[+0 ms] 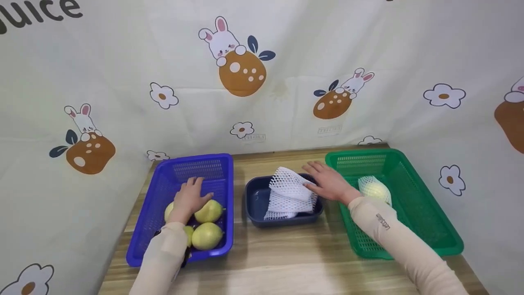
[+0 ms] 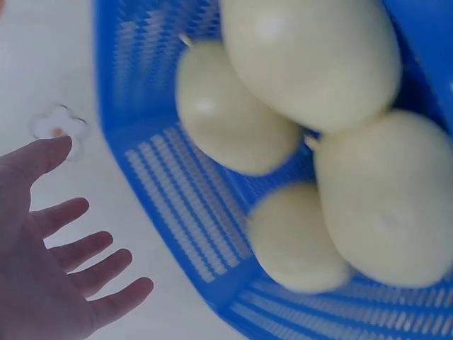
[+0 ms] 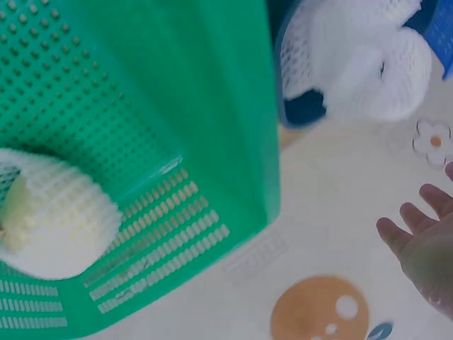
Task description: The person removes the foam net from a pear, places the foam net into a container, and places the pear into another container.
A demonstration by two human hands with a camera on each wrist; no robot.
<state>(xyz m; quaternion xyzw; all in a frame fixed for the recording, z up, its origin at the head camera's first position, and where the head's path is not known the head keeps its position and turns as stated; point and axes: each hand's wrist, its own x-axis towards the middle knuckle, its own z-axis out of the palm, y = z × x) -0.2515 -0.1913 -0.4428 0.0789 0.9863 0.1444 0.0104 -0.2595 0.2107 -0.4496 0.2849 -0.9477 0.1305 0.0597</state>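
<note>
My left hand [image 1: 189,200] is above the blue basket [image 1: 141,229], fingers spread and nothing in its grasp. Under and beside it lie several pale yellow-green pears [image 1: 207,236], partly covered by the hand and forearm in the head view. In the left wrist view the same pears [image 2: 386,198] crowd the basket, with stems showing on some. White foam net sleeves [image 1: 288,196] are piled in a small navy tub [image 1: 256,205]. My right hand [image 1: 331,182] reaches over the tub's right edge, fingers extended beside the sleeves. One netted pear [image 1: 376,191] sits in the green basket [image 1: 434,217].
A wooden tabletop [image 1: 282,262] carries the blue basket at left, the tub in the middle and the green basket at right. A pale printed cloth [image 1: 294,102] with rabbits and flowers hangs behind and along both sides. My right forearm crosses the green basket.
</note>
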